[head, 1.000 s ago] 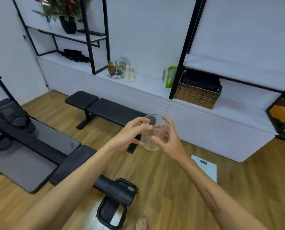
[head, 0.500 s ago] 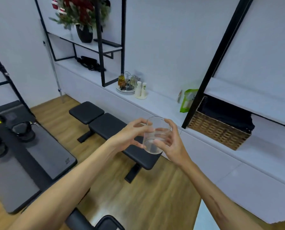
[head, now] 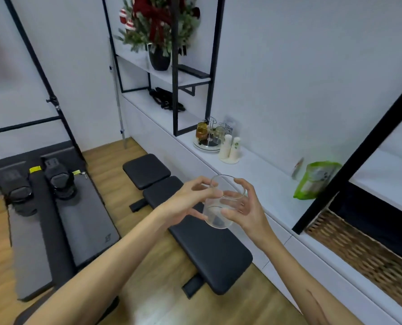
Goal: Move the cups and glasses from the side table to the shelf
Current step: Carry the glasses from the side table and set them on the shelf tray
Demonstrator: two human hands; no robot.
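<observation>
Carry step: your left hand [head: 186,202] and right hand [head: 244,207] both grasp the glass [head: 223,202] (empty); next, set it upright on the shelf [head: 272,184], beside the tray [head: 207,146].

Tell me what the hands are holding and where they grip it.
A clear glass, held by both hands: left hand fingertips on its side near the rim, right hand wrapped around the opposite side wall.

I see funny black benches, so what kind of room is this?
Probably a home workout room. There's a padded weight bench, a big black exercise machine on the wood floor, and a barbell bar leaning in the corner. Both hands carry a clear glass.
</observation>
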